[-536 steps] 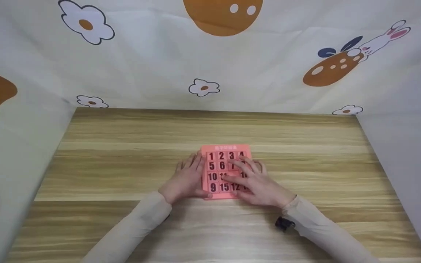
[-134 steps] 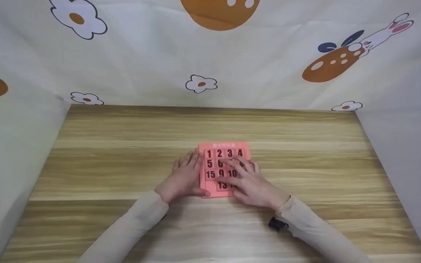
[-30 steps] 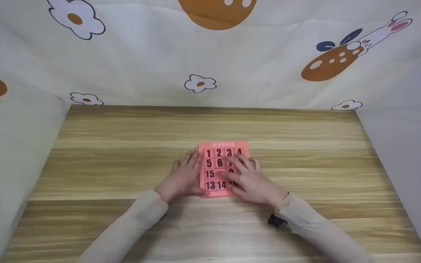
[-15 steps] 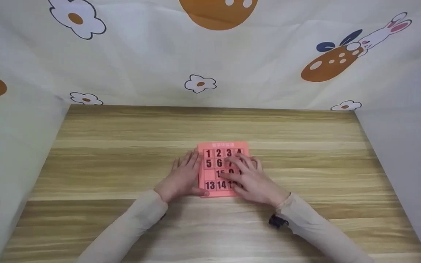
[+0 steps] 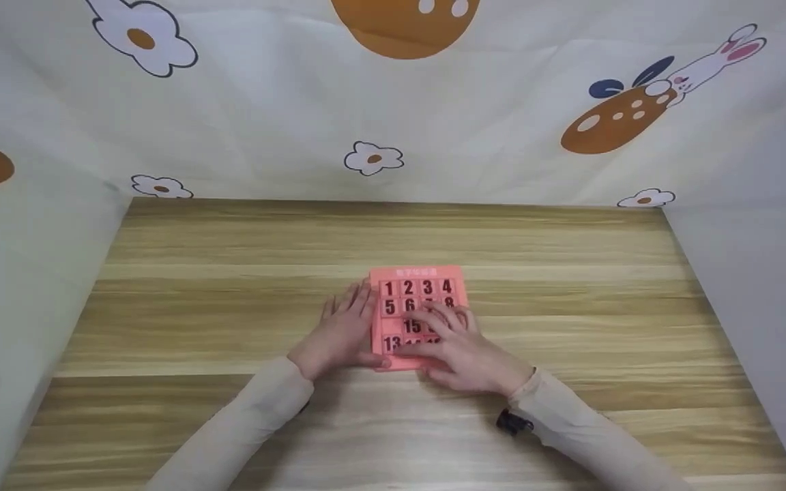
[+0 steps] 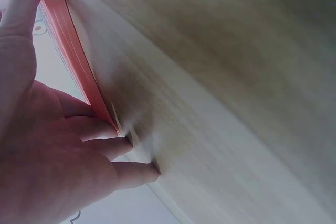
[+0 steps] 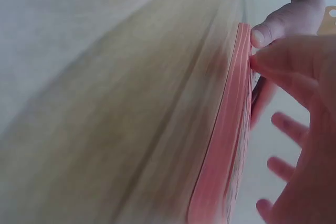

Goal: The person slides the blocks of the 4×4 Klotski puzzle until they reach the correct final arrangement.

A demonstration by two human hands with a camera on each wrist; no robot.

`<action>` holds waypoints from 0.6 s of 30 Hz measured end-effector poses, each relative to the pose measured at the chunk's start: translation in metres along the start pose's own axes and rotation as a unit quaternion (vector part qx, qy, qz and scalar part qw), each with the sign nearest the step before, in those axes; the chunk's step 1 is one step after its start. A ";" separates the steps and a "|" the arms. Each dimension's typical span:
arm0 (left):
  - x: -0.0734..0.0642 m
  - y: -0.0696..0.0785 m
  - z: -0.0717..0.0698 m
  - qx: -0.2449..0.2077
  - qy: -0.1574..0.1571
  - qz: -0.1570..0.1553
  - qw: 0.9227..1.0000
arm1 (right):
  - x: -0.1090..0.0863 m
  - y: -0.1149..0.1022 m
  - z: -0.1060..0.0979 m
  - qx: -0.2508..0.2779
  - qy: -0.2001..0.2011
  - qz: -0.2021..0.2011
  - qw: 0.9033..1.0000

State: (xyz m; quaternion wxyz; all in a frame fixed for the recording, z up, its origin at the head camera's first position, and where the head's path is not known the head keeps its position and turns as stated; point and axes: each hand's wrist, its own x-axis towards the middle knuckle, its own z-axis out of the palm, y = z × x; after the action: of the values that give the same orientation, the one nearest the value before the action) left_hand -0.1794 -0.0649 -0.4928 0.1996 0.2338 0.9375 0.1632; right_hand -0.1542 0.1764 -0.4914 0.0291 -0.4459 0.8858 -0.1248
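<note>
A pink sliding number puzzle [image 5: 417, 271] lies flat on the table in the head view. Its top row reads 1, 2, 3, 4. The gap is at the left of the third row, beside the 15 tile [image 5: 412, 326]. My left hand [image 5: 338, 334] lies along the puzzle's left edge, with straight fingers and the thumb on the near left corner. In the left wrist view, its fingertips [image 6: 153, 170] touch the table. My right hand [image 5: 471, 351] spreads over the tiles, a finger reaching near the 13 tile [image 5: 391, 343]. It hides several lower right tiles.
The wood-grain table [image 5: 243, 273] surrounds the puzzle. A pale printed cloth [image 5: 284, 116] hangs behind it and at both sides. A small black object [image 5: 514, 422] sits at my right wrist.
Tiles were rearranged since the oldest frames. Over the last second, the 15 tile slid right from the left column, leaving the gap there. My right hand then moved nearer the puzzle's front.
</note>
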 end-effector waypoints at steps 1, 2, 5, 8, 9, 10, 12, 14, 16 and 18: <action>0.000 0.000 0.000 -0.001 0.000 0.000 1.000 | 0.001 0.000 0.000 -0.005 0.000 0.014 1.000; 0.001 0.000 0.001 -0.003 -0.001 0.000 1.000 | 0.002 -0.001 0.000 -0.008 0.000 0.029 1.000; 0.001 0.000 0.001 -0.004 -0.002 -0.002 1.000 | 0.005 0.000 0.001 -0.016 0.002 0.054 0.998; 0.002 0.001 0.002 -0.002 -0.003 -0.004 1.000 | 0.004 0.003 0.000 -0.007 0.017 0.047 0.999; 0.002 0.001 0.002 0.000 -0.004 -0.005 1.000 | 0.003 0.004 0.000 -0.006 0.026 0.039 0.999; 0.003 0.001 0.002 0.000 -0.003 -0.006 1.000 | 0.002 0.005 -0.002 -0.002 0.037 0.032 0.999; 0.003 0.001 0.001 -0.001 -0.003 -0.007 1.000 | -0.001 0.007 -0.004 0.002 0.057 0.020 0.998; 0.003 0.000 0.001 -0.003 -0.003 -0.007 1.000 | -0.004 0.009 -0.005 0.000 0.065 0.010 0.998; 0.002 0.000 0.001 -0.002 -0.003 -0.006 1.000 | -0.006 0.009 -0.005 0.001 0.057 0.005 0.998; 0.002 0.000 0.001 -0.001 -0.003 -0.005 1.000 | -0.006 0.007 -0.003 0.000 0.038 -0.003 0.999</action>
State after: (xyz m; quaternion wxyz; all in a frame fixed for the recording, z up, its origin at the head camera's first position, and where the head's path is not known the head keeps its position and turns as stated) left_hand -0.1806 -0.0637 -0.4943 0.2029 0.2298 0.9379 0.1623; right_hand -0.1565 0.1861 -0.4903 -0.0043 -0.4432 0.8851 -0.1419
